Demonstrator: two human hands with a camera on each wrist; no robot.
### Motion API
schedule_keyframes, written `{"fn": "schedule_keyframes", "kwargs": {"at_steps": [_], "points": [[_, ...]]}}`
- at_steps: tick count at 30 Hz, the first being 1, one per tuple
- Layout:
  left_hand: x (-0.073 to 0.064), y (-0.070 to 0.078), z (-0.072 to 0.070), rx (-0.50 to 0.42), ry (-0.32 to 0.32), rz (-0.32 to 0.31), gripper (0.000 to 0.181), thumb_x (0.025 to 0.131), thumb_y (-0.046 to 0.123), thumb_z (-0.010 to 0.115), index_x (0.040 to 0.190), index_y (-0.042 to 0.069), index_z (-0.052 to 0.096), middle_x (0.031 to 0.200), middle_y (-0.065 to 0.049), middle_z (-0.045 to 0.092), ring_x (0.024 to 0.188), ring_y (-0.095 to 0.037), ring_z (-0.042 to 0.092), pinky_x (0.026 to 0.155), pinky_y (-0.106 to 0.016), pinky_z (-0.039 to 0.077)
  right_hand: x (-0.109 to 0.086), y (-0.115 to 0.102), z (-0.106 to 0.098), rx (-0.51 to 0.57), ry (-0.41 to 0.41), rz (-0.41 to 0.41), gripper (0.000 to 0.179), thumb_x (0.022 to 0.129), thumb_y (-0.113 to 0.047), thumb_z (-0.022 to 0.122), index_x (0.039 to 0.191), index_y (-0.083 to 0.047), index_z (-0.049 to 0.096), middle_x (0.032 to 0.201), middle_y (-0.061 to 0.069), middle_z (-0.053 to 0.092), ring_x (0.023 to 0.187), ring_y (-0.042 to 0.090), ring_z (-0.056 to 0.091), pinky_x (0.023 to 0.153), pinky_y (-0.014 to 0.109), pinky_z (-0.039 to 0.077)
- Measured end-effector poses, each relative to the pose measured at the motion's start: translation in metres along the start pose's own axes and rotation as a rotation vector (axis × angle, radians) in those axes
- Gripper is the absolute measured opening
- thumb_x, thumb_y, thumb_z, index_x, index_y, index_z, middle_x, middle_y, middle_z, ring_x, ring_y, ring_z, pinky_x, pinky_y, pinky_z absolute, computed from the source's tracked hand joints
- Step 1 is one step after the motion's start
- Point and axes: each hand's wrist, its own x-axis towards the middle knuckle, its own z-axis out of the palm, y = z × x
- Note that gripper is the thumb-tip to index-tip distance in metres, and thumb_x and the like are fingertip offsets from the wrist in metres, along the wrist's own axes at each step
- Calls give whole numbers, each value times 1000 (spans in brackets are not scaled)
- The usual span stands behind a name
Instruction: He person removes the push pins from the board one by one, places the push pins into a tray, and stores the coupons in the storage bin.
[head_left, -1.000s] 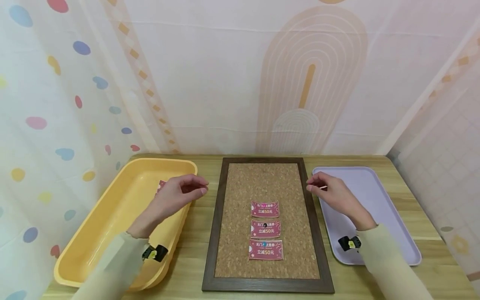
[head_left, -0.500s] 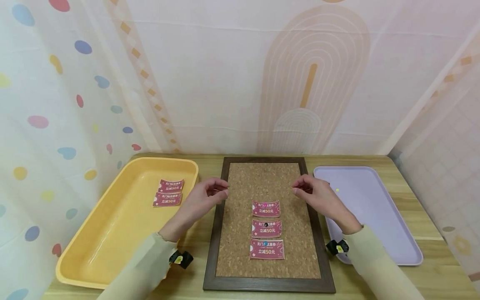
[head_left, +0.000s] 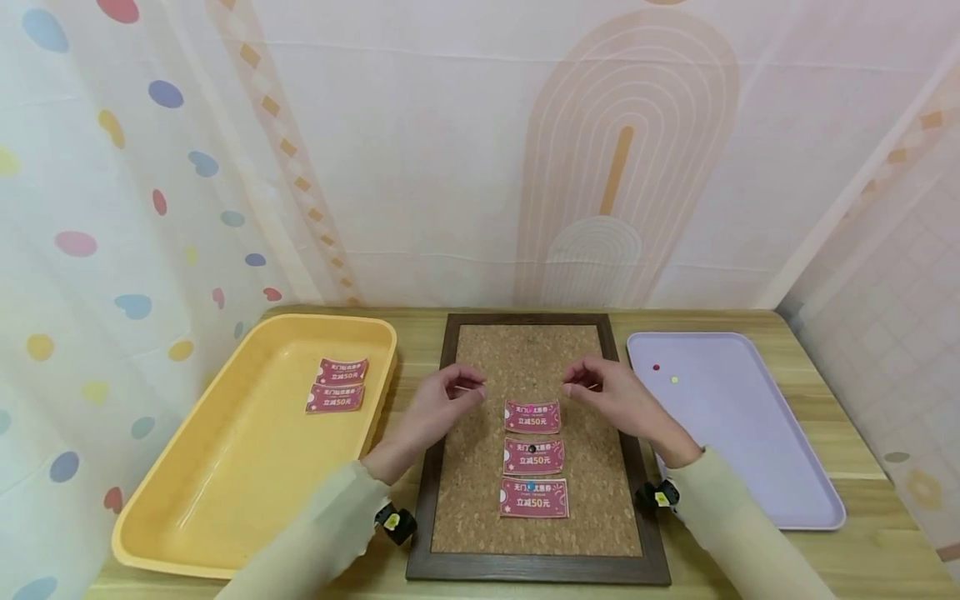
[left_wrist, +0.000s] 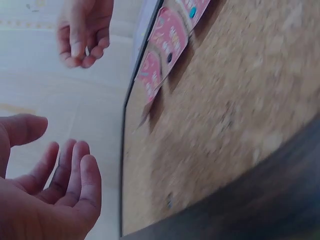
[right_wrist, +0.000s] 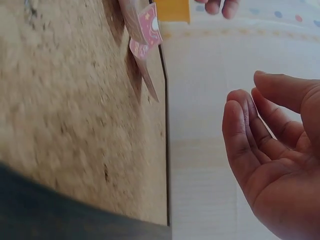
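Both hands hover over the framed corkboard [head_left: 480, 517]. The left hand [head_left: 433, 408] is above its left side, fingers loosely bent, thumb apart from them and nothing between. Facing it from the right side, the right hand [head_left: 618, 398] has loosely curled fingers with nothing visible between thumb and fingertips. Three dark pink coupons are fixed in a column on the cork: the upper coupon [head_left: 532, 422] with a pink pushpin, the middle coupon [head_left: 551, 457] with a black pushpin [left_wrist: 169, 57], and the lower coupon [head_left: 534, 503] with a blue pushpin [left_wrist: 192, 12].
At the left stands a deep yellow tray [head_left: 247, 467] with two coupons [head_left: 334, 398] lying inside. A shallow lilac tray [head_left: 750, 450] at the right holds a red pushpin [head_left: 656, 367] and a yellow pushpin [head_left: 674, 380]. A patterned curtain hangs behind the wooden table.
Both hands have moved inward from above the two trays to over the corkboard, closer together. The coupons in the yellow tray and the red pushpin have come into sight. The pinned coupons stay put.
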Motion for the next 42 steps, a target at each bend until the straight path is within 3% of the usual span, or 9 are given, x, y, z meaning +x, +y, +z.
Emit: {"fn": "schedule_keyframes", "kwargs": {"at_steps": [8,13,17,26,34,42], "points": [[7,-9,18,-54,-16,-51,32,96,8,66,125,-5,64,114,-12,66,104,-25,63,89,-41,56,8,-1,13,40,-59,-19,14,100,-11,68,110,-1,70,101,4,70,92,17,65,79,32,54],[12,-13,25,-118,-61,-94,35,96,6,67,128,-6,61,117,-15,63,104,-25,64,86,-40,58,15,0,23,92,-116,-33,15,101,-9,67,111,2,68,107,10,71,98,24,69,82,33,57],[17,-15,30,-152,-85,-124,36,96,5,67,129,-8,59,115,-16,62,100,-24,64,86,-39,59,21,4,31,112,-152,-28,13,100,-8,67,109,1,69,110,13,71,98,26,70,78,31,58],[27,-18,37,-72,-97,-156,34,98,4,66,129,-7,59,113,-16,63,99,-24,64,83,-36,60,29,6,40,-6,-189,13,12,98,-7,70,109,-2,72,106,7,73,96,20,71,78,33,59],[34,-19,40,35,-86,-159,35,95,5,69,128,-5,59,102,-12,70,84,-18,68,76,-34,59,32,10,40,-88,-237,2,12,95,1,69,105,-3,72,96,6,71,83,12,64,70,28,54],[36,-20,39,79,-74,-150,25,92,1,71,115,-3,61,91,-10,69,75,-15,66,70,-29,57,36,7,39,-158,-265,79,11,94,-2,70,103,-6,74,88,-1,69,77,11,60,68,28,51]]}}
